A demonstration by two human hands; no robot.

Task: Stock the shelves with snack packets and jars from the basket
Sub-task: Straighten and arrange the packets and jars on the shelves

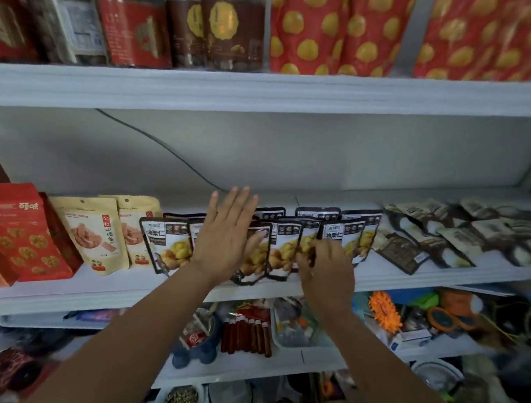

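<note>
Right hand (325,268) on chestnut packet (285,250)

The left hand (225,236) covers the middle of the chestnut packets (285,247), so their fronts there can't be read. The right hand (325,268) hides a packet's lower edge; its fingertips are tucked out of sight. The flat packets (470,233) on the right smear into blur. The jars (218,27) up top are cut off by the frame. Clutter on the lower shelf (270,364) is too blurred to name.
</note>
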